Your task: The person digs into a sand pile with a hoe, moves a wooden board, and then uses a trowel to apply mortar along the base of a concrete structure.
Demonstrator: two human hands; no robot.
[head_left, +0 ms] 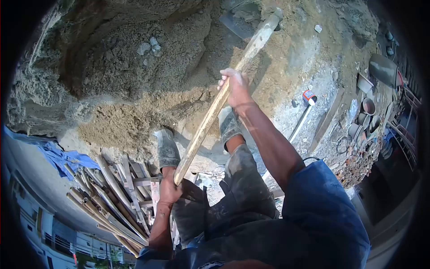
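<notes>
Far left of you: blue tarp [74,159], then a pile of poles [117,190], sand heap [121,127] above them. Next, your left boot [166,150]; just below it your left hand [169,190], wrapped round the butt end of the hoe [211,115], fingers mostly hidden. That's the low end of the long axis: the shaft runs from there, diagonally up and right, away from your body, crossing between your boots. Right boot [230,127] is just right of the shaft. Above it your right hand [235,87], fingers curled round the shaft partway up; that grip is closed on wood, and it's the one nearer the head. From it the blade [236,24] lies straight out ahead, on the shaft's left side, at the soil; can't tell how deep the edge sits. Further right, well apart: red-and-blue can [308,95], then buckets [368,106].
</notes>
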